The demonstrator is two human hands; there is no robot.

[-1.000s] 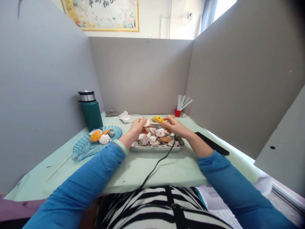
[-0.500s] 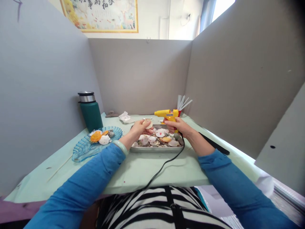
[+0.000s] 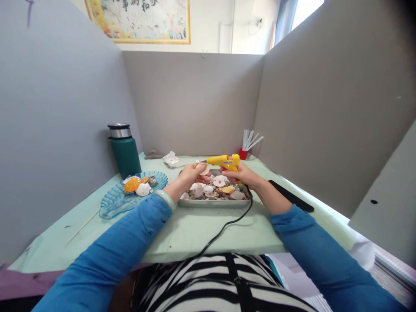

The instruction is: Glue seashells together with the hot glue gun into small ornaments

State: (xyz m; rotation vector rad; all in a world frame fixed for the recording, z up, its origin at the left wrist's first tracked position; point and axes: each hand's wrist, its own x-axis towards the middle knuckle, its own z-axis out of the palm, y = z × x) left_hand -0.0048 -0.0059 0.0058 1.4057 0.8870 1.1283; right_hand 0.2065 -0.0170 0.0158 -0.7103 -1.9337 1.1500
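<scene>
Held in my left hand (image 3: 191,175) is a pale seashell (image 3: 203,169), gripped between thumb and fingers. My right hand (image 3: 242,174) is wrapped round the handle of a yellow hot glue gun (image 3: 224,161), its nozzle pointing left at the shell's upper edge; I cannot tell whether they touch. Both hands are over a metal tray (image 3: 211,203) full of shells, among them a white one (image 3: 220,180) with a small red mark. From the glue gun a black cord (image 3: 224,226) runs down across the table to its front edge.
On the left lies a blue shell-shaped glass dish (image 3: 113,203) with several shells, and a thin stick (image 3: 82,226) near it. A green bottle (image 3: 124,154) stands behind. Further off are crumpled white paper (image 3: 170,158) and a red cup (image 3: 243,154) of glue sticks. A black strip (image 3: 290,196) lies right.
My right hand has moved the glue gun slightly left and down, bringing its nozzle to the shell. My left hand keeps the shell in nearly the same place.
</scene>
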